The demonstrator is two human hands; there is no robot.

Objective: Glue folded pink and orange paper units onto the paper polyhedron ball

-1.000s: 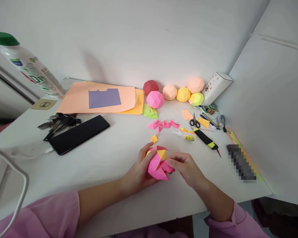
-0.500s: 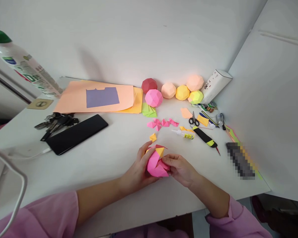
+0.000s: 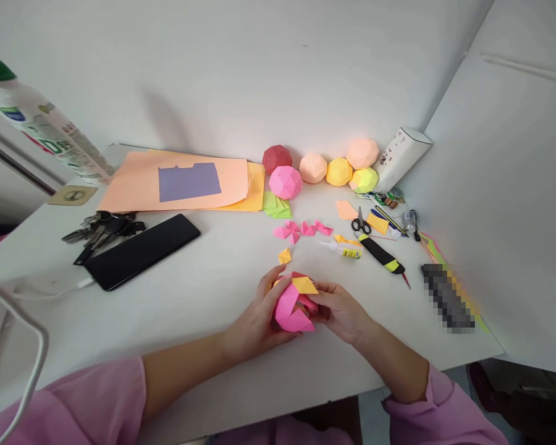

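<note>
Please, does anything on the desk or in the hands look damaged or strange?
The pink paper ball between the left hand and right hand has an open gap, unlike the closed balls by the wall. The purple sheet has a notched top edge. Nothing looks spilled.

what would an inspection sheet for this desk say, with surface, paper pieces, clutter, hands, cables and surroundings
surface: white desk; spills, nothing seen
paper pieces: pink-and-yellow paper shape with an open gap; loose pink pieces and small yellow piece beyond it
clutter: keys, phone, scissors, small glue bottle; pixelated dark item, cannot tell what
hands: left hand holds the shape's left side; right hand grips near the gap
cables: thin white cable at the phone's near end
surroundings: white wall behind; six paper balls near it
</note>
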